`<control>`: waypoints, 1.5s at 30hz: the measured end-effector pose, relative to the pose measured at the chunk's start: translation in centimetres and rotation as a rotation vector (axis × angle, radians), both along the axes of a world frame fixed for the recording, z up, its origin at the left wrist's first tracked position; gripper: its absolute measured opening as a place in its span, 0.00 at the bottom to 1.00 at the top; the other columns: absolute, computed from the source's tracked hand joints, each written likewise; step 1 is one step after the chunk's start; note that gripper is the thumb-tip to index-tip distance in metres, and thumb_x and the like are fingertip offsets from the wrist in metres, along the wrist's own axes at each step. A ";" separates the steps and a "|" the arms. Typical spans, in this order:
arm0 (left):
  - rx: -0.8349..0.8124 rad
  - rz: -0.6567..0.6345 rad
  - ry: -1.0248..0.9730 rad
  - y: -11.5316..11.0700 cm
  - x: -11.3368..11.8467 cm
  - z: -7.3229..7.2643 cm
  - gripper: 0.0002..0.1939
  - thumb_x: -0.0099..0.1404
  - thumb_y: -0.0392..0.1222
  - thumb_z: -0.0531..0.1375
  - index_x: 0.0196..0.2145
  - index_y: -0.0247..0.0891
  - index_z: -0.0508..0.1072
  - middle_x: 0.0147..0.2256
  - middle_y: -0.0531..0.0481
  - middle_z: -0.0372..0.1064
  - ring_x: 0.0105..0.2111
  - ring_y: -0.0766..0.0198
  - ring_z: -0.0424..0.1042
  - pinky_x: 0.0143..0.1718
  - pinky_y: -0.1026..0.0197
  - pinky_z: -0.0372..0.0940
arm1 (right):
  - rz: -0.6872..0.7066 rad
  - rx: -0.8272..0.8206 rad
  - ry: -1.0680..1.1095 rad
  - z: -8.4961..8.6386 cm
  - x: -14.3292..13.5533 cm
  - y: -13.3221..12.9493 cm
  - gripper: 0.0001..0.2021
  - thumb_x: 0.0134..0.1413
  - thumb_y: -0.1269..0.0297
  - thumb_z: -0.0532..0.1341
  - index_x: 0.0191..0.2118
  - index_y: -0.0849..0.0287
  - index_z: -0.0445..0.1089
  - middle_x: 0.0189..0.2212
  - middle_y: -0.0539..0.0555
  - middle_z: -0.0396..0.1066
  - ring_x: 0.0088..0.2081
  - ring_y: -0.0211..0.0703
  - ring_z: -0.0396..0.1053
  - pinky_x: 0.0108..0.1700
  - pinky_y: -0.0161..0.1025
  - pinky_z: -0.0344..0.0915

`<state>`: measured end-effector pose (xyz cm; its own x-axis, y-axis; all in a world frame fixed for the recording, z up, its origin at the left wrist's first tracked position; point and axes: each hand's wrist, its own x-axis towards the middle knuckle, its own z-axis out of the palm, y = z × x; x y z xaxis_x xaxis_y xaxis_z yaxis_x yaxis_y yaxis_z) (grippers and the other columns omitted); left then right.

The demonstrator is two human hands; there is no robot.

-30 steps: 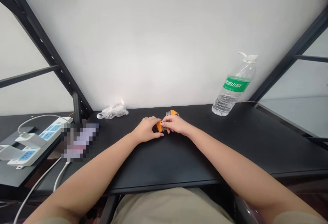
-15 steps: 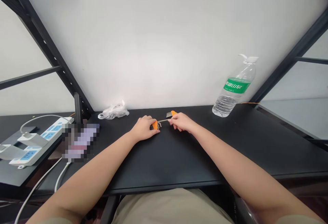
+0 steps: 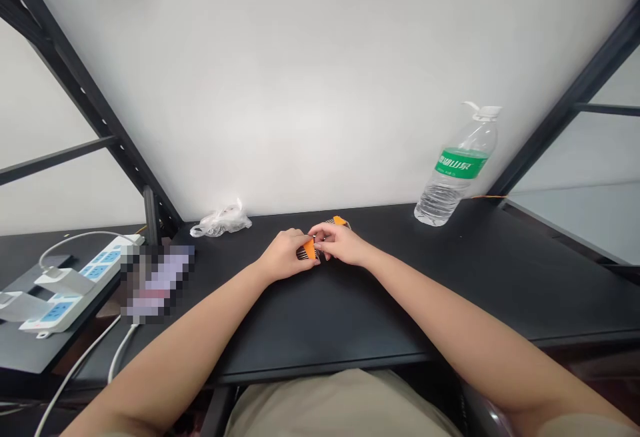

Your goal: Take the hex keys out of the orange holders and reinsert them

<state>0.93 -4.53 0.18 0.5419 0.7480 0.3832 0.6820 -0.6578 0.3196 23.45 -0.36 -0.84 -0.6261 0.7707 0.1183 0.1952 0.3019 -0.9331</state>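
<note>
My left hand (image 3: 287, 255) is closed around an orange hex key holder (image 3: 311, 249), with several thin metal keys fanning out on its left side. Against the right edge of this holder, my right hand (image 3: 340, 242) has its thumb and fingers pinched together. The hex key between those fingertips is mostly hidden by them. Just behind the right hand, a second orange holder (image 3: 341, 221) with metal keys lies on the black desk (image 3: 330, 317), partly covered by the hand.
A large water bottle (image 3: 461, 164) with a green label stands at the back right. At the back left lies a crumpled plastic bag (image 3: 220, 219). A blurred-out phone-like object (image 3: 160, 280), white cables and a power strip (image 3: 95, 269) with plugs are at the left. Black metal posts flank the desk.
My right hand has moved left, up to the holder, and the long key that stretched between both hands is now hidden. The left hand has shifted slightly right with the holder.
</note>
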 end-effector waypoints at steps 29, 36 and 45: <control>0.048 0.022 -0.051 0.8 -1.9 0.1 0.16 0.62 0.57 0.67 0.40 0.44 0.76 0.34 0.50 0.73 0.35 0.58 0.70 0.41 0.55 0.65 | -0.139 0.513 -0.739 0.1 2.0 0.8 0.08 0.62 0.62 0.62 0.45 0.53 0.74 0.47 0.56 0.72 0.40 0.45 0.71 0.35 0.39 0.63; 0.045 0.037 -0.065 0.9 -1.9 0.0 0.16 0.61 0.58 0.67 0.38 0.44 0.76 0.31 0.51 0.71 0.34 0.58 0.70 0.40 0.55 0.65 | -0.087 0.625 -0.698 0.2 2.4 1.2 0.06 0.65 0.68 0.60 0.40 0.53 0.75 0.41 0.55 0.74 0.40 0.46 0.71 0.40 0.41 0.65; 0.100 0.001 0.007 0.1 -1.1 0.2 0.18 0.63 0.58 0.66 0.42 0.43 0.74 0.35 0.49 0.71 0.36 0.58 0.69 0.43 0.56 0.63 | 0.019 0.348 -0.273 1.6 -0.4 -1.5 0.14 0.68 0.54 0.57 0.36 0.55 0.75 0.35 0.52 0.73 0.36 0.41 0.69 0.39 0.39 0.66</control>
<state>-0.14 -4.39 0.43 0.5440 0.7067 0.4525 0.6848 -0.6855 0.2473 23.07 -1.86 0.77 -0.6840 0.7024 0.1969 0.4123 0.5949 -0.6900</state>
